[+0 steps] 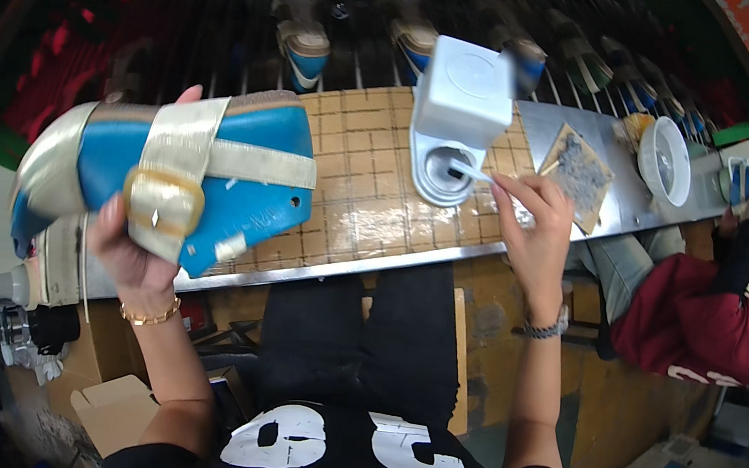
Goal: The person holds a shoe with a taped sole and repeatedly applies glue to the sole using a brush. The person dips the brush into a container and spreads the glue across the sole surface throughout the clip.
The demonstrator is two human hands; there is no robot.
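My left hand [136, 257] is wrapped round a blue and gold shoe upper [258, 135], raised over the left part of the bench. A gold strap and buckle cross the upper, and a brown edge runs along its top. The fingers behind it are mostly hidden. With its fingertips, my right hand [537, 228] pinches a thin white-handled brush [471, 170]. The brush's far end is in the round metal-lined cup of a white dispenser [424, 166], and the tip is hard to make out. A white square container [469, 87] sits on top of the dispenser.
Beyond the bench [360, 139], several blue and tan shoes [305, 52] stand on a dark rack of rods. A stained square board [582, 174] and a white bowl [664, 160] lie to the right. A person in a maroon top [714, 317] works there on another shoe [743, 185].
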